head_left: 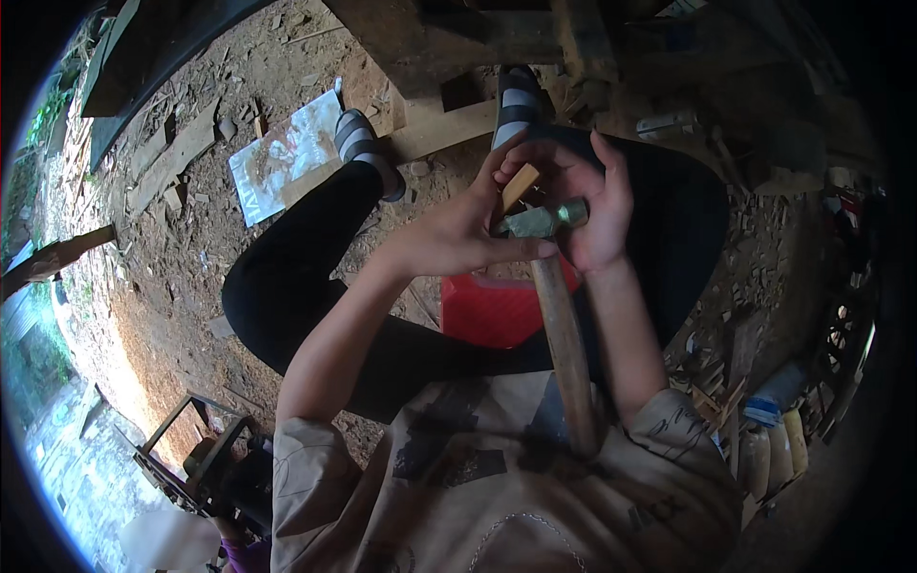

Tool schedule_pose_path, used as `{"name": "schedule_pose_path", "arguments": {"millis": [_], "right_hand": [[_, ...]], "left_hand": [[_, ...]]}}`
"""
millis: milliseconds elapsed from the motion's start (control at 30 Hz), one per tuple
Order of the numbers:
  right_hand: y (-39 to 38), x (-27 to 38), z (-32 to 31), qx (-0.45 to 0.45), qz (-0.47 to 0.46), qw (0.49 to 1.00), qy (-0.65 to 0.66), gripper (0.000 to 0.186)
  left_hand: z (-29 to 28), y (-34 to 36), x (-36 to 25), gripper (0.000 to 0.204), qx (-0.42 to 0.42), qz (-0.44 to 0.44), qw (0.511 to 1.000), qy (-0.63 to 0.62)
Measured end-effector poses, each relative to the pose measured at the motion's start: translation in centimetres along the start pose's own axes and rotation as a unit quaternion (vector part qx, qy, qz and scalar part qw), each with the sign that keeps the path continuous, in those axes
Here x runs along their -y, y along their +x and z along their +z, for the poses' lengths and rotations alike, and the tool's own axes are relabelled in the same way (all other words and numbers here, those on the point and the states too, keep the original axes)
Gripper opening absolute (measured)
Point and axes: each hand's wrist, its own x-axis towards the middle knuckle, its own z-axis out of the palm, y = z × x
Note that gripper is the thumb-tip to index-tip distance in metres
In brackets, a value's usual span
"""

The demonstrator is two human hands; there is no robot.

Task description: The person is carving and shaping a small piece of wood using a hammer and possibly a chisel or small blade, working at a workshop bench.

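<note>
My left hand [449, 232] is closed around the head of a hammer [533, 223], its thumb lying across the near side of the metal. The hammer's wooden handle [564, 349] slopes down toward my shirt. Just beyond the head, a small light-brown piece of wood [519, 185] stands up between my hands, partly covered by my left fingers. My right hand [604, 215] is cupped beside the hammer's striking end, palm showing and thumb stretched up. Its fingertips meet the left hand's fingers behind the wood. What those fingertips press on is hidden.
A red plastic object [492, 313] is between my legs. My sandalled feet rest by a plank [430, 134] on dirt strewn with wood scraps. A printed plastic sheet [285, 158] lies left, a metal frame [196, 444] lower left. Wooden structures [497, 33] are ahead; a bottle [778, 392] is right.
</note>
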Motion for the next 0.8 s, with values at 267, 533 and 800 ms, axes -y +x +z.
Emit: {"name": "schedule_pose_path", "arguments": {"millis": [267, 533, 800], "right_hand": [[0.1, -0.5, -1.8, 0.037, -0.002, 0.998, 0.044, 0.07], [-0.5, -0.5, -0.1, 0.053, -0.001, 0.999, -0.012, 0.064], [-1.4, -0.4, 1.9, 0.066, -0.049, 0.996, -0.034, 0.056]], "left_hand": [[0.8, 0.0, 0.0, 0.117, -0.008, 0.079, 0.996, -0.038], [-2.2, 0.9, -0.5, 0.081, -0.171, -0.054, 0.979, -0.096], [0.6, 3.2, -3.6, 0.072, -0.041, 0.034, 0.962, -0.266]]}}
